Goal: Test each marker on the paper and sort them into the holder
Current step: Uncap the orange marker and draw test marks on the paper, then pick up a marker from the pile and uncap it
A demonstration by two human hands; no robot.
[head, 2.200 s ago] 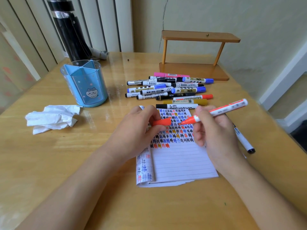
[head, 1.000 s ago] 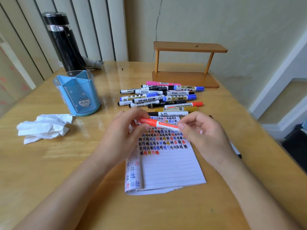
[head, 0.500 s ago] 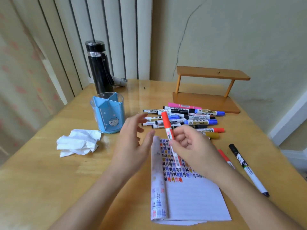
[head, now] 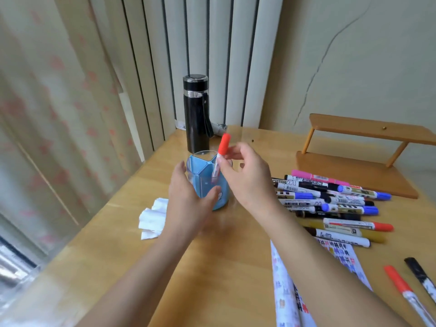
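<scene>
The right hand [head: 247, 178] pinches a white marker with an orange-red cap [head: 221, 149] between thumb and fingertips. It holds the marker nearly upright, cap uppermost, and the other fingers are loosely spread. The marker's lower end is already inside the translucent blue plastic pen holder [head: 224, 185], in the compartment to the right of the blue inner divider (whether it touches the bottom cannot be seen).

The left hand [head: 188, 197] grips the holder from its left side, with the thumb across the front wall and the fingers behind the left rim. The holder stands upright on the pale wooden desk [head: 212, 267].

A crumpled white tissue [head: 152, 218] lies just left of the holder. A tall black flask with a silver band [head: 197, 114] stands behind it.

To the right lies a loose pile of capped markers [head: 330, 199] in pink, blue, black, red and mustard. Beyond the pile is a small brown wooden shelf stand [head: 354, 171].

Nearer the person, a lined paper sheet covered in coloured test marks [head: 342, 253] sits partly under the right forearm. An orange-capped marker [head: 398, 282] and a black-capped marker [head: 420, 274] lie side by side at the lower right edge.
</scene>
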